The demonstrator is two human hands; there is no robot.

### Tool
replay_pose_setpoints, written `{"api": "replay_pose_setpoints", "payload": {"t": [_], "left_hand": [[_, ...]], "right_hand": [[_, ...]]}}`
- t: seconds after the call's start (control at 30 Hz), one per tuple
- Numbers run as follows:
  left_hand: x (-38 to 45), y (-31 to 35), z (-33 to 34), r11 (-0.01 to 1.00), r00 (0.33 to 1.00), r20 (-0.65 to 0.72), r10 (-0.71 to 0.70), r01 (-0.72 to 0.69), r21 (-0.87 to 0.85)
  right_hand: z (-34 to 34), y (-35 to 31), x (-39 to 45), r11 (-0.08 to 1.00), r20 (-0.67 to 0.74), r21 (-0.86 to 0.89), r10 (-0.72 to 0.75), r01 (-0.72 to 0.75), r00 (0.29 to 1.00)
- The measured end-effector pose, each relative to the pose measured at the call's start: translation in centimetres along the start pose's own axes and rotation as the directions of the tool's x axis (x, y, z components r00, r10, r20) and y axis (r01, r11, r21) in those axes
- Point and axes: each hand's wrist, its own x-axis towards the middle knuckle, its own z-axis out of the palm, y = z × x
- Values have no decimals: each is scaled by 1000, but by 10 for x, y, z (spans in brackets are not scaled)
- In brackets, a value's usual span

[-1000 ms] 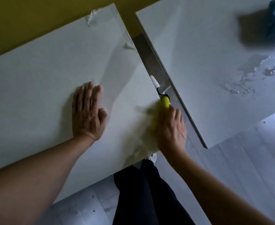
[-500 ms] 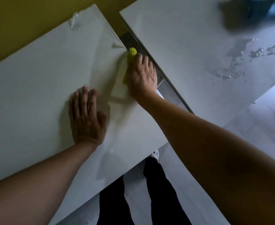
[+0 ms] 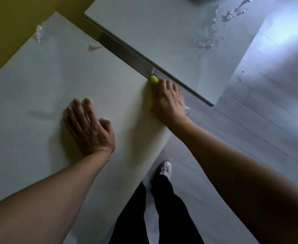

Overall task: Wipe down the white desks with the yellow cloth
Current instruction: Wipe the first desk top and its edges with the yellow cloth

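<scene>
The near white desk served as the landmark, and everything was read from it. The left hand lay flat on its top, well in from the right edge, fingers straight and released, holding nothing; in my judgement it was planted there to brace the person's lean and steady the desk while the other arm worked. The right hand pressed the yellow cloth down at the desk's right edge, fingers spread over it so that only a bunched yellow end showed beyond the fingertips; whether the fingers curled to grip it or merely pushed it flat could not be told. That placement suited wiping the strip along the edge. Just beyond the edge ran a narrow gap with a grey rail, and past it stood the second white desk, whose far part carried a patch of spilled water, so it probably remained to be wiped. Bits of clear tape clung near the landmark desk's far corner. No containers were clearly visible; a dark object at the top edge was too cropped to identify.
</scene>
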Motion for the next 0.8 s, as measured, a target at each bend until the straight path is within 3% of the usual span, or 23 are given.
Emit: {"api": "replay_pose_setpoints", "payload": {"t": [0.2,0.33,0.53,0.63,0.7,0.8], "left_hand": [[-2,-7,4,1000,1000,5,17,-17,0],[-5,-5,3,1000,999,39,12,-12,-2],[-1,-7,-3,999,995,102,3,1,-33],[-20,-18,-20,963,949,181,259,-239,-125],[-55,-37,-39,874,840,244,485,-464,-142],[-106,-85,-62,804,750,299,590,-582,-123]], "right_hand": [[13,-38,32,999,-53,-24,-31,30,998],[14,4,-32,976,-180,-4,211,-216,961],[32,5,-77,916,-349,227,393,-330,851],[26,1,-53,802,-273,402,566,-443,777],[18,6,-41,712,-216,480,662,-512,718],[15,7,-45,665,-215,554,696,-501,685]]}}
